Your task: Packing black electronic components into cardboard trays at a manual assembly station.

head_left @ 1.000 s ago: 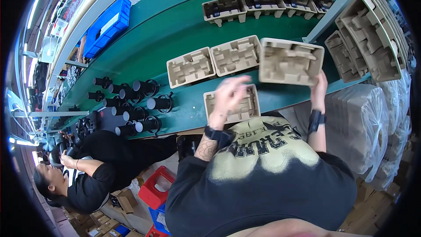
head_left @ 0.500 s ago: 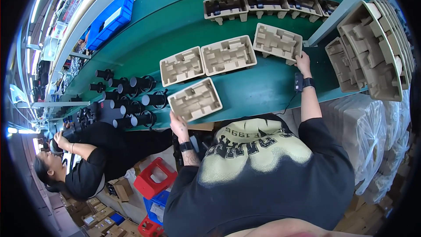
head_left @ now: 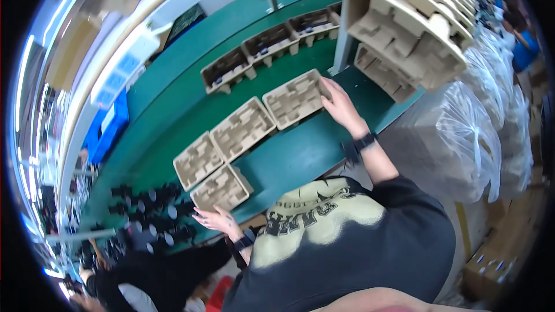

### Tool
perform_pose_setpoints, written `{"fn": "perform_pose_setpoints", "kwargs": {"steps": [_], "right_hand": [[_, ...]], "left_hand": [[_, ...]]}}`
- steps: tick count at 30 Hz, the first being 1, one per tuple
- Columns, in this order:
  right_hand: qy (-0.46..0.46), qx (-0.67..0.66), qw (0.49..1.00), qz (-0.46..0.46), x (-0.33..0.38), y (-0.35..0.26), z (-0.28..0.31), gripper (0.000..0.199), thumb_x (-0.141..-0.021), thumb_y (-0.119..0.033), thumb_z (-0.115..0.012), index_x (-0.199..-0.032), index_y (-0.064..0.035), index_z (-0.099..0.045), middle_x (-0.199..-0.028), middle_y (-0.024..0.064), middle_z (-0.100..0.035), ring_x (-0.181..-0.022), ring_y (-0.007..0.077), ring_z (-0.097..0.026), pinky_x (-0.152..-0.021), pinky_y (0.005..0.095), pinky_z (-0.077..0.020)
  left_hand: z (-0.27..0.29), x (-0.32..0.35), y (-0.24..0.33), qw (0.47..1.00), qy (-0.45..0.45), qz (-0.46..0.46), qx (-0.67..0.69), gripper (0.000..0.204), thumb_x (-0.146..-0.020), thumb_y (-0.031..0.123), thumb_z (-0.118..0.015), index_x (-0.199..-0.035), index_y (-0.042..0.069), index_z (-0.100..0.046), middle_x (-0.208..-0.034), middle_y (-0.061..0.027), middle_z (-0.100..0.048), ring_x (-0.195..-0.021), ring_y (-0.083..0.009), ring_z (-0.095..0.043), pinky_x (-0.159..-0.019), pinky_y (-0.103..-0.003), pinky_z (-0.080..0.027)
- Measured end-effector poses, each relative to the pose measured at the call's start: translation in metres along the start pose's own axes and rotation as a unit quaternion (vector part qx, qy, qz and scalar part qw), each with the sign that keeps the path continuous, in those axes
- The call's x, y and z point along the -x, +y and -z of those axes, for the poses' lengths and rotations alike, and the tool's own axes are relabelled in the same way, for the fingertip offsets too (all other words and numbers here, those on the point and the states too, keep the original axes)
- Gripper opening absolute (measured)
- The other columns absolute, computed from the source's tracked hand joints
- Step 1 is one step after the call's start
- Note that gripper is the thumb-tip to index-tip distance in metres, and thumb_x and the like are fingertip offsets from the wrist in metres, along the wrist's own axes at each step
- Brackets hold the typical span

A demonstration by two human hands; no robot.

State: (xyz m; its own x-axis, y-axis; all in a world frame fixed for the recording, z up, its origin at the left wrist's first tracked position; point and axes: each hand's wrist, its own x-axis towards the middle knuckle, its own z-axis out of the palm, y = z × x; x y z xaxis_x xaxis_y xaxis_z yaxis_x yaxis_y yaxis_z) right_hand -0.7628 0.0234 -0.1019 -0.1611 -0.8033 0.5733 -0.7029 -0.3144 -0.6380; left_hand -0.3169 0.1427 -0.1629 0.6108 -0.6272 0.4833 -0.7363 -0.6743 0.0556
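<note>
Several tan moulded-pulp trays with shaped hollows lie on the green workbench. My right hand point(head_left: 342, 106) grips the right end of one pulp tray point(head_left: 293, 99), thumb at its near side and fingers along the end. That tray stands in a row with a middle pulp tray point(head_left: 243, 129) and a left pulp tray point(head_left: 198, 160). In front of the left one sits another pulp tray point(head_left: 220, 189). My left hand point(head_left: 217, 221) lies at its near edge with the fingers stretched and spread, apparently touching it.
Behind, pulp trays with dark parts point(head_left: 269, 44) form another row. Nested pulp trays point(head_left: 404, 23) rise at the right beside a grey post point(head_left: 345, 40). Black cylindrical devices point(head_left: 153, 208) crowd the bench's left. Plastic-wrapped stacks point(head_left: 457, 127) stand right. A co-worker point(head_left: 156, 274) is at lower left.
My view has turned to the right. The right-hand tray has been brought into line against the middle tray. The front tray now sits against the left one, and my left hand's fingers have spread.
</note>
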Motion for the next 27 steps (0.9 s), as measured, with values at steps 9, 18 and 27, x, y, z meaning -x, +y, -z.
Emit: {"fn": "perform_pose_setpoints", "kwargs": {"steps": [9, 18, 27], "right_hand": [[0.399, 0.177, 0.894, -0.102, -0.019, -0.106, 0.217, 0.055, -0.08, 0.002, -0.065, -0.13, 0.0006, -0.043, -0.101, 0.0074, -0.056, -0.088, 0.0149, -0.056, -0.08, 0.0284, -0.0469], [0.414, -0.074, 0.906, -0.046, -0.026, -0.099, 0.21, 0.054, -0.081, 0.008, -0.06, -0.131, 0.0078, -0.04, -0.116, 0.0137, -0.059, -0.101, 0.0167, -0.059, -0.088, 0.0276, -0.0461], [0.107, -0.363, 0.925, 0.013, 0.021, -0.172, 0.214, 0.061, -0.08, -0.016, -0.064, -0.131, 0.007, -0.041, -0.099, 0.0148, -0.061, -0.079, 0.0162, -0.06, -0.069, 0.0237, -0.0489]], "left_hand": [[0.209, -0.033, 0.254, 0.461, -0.292, -0.488, 0.681, 0.017, -0.09, 0.004, -0.054, -0.104, -0.002, -0.063, -0.096, -0.0127, -0.066, -0.083, -0.0159, -0.064, -0.076, -0.026, -0.049], [0.248, -0.023, 0.453, 0.472, -0.376, -0.48, 0.637, 0.031, -0.088, 0.024, -0.062, -0.109, 0.002, -0.055, -0.095, -0.0124, -0.062, -0.079, -0.0206, -0.059, -0.073, -0.03, -0.048], [0.242, -0.071, 0.307, 0.436, -0.192, -0.354, 0.805, 0.025, -0.091, 0.016, -0.058, -0.113, 0.004, -0.053, -0.087, -0.004, -0.057, -0.08, -0.0107, -0.052, -0.073, -0.025, -0.044]]}}
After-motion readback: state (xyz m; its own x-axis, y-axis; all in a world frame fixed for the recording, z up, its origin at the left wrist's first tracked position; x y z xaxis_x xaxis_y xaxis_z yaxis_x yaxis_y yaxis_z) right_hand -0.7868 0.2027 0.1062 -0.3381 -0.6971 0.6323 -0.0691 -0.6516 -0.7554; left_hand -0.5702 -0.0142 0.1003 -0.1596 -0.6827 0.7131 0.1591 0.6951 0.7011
